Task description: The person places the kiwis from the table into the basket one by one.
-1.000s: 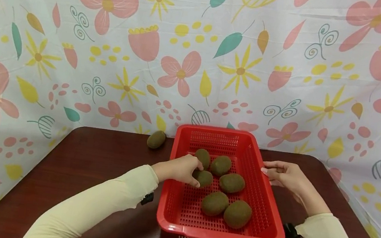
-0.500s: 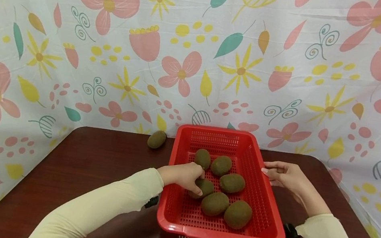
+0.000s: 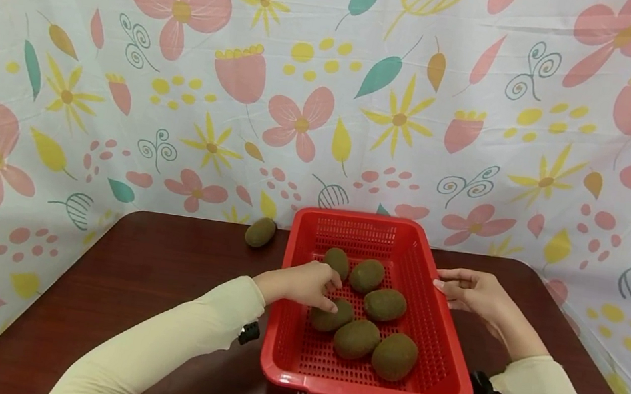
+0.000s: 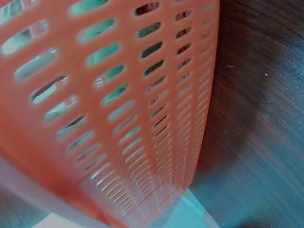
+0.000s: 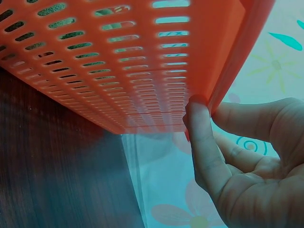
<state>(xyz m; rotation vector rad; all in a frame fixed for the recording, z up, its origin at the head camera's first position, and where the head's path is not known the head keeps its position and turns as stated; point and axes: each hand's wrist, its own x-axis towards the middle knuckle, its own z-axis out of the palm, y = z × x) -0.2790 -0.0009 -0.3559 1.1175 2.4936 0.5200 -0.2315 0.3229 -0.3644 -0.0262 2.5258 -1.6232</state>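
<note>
A red plastic basket (image 3: 367, 393) with slotted walls holds several brown kiwis, among them one kiwi (image 3: 395, 356) at the near right. My left hand (image 3: 306, 283) is inside it at the left, over a kiwi (image 3: 333, 316), with fingers loosely bent and the thumb tip right at the fruit's top. The left wrist view shows the basket's outer wall (image 4: 128, 99), not the hand. On the right side, my right hand (image 3: 477, 297) holds the basket's rim; in the right wrist view the thumb and index finger (image 5: 204, 142) pinch its overhanging edge.
A lone kiwi (image 3: 260, 233) lies on the dark wooden table (image 3: 160, 269) at the back, left of the basket. A flower-printed cloth (image 3: 306, 88) hangs right behind the table's far edge.
My left hand moved the kiwi at the basket's left toward me, beside the near kiwis, then let go and rose slightly. My right hand stays at the rim.
</note>
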